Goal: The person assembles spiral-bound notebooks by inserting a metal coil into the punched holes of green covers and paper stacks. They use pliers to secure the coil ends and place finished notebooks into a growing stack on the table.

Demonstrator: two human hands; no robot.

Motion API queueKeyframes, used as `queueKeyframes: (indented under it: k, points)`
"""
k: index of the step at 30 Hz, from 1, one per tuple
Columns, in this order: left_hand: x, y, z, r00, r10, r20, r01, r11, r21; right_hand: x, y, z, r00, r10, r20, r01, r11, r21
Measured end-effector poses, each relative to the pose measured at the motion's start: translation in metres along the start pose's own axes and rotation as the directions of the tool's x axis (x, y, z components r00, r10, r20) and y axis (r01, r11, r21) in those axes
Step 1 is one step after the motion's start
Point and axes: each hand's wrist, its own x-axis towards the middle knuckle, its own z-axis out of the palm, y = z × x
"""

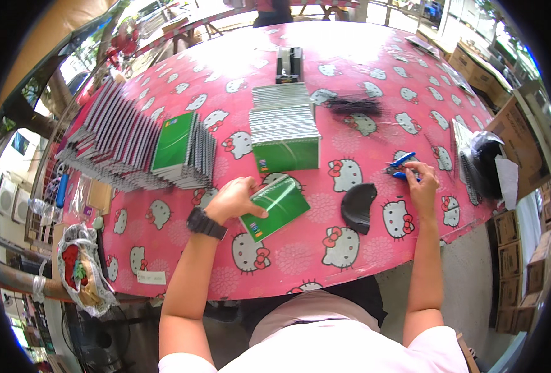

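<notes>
My left hand [235,200], with a dark watch on its wrist, is closed on a green-covered notebook [283,211], thumb on top of the cover. The notebook lies at a slant near the front middle of the table. To the right, my right hand [426,186] grips blue-handled pliers [403,160] just over the tablecloth. Between the hands sits a black curved, half-round piece [357,208]. Directly beyond the held notebook stands a stack of green notebooks [286,152], their edges toward me.
Spiral-bound notebooks [104,140] stand in a long row at left, beside more green-covered ones [176,143]. Thin black wire-like strands [355,105] lie beyond the black piece. A black holder [289,65] stands farther back. A cloth-lined basket [82,267] hangs at the near left edge.
</notes>
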Motion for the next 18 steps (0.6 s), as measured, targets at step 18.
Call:
queueKeyframes:
  k: [18]
  points:
    - [-0.061, 0.065, 0.021, 0.909, 0.26, -0.325, -0.125, 0.915, 0.382, 0.105, -0.07, 0.1, 0.9, -0.316, 0.299, 0.369, 0.919, -0.14]
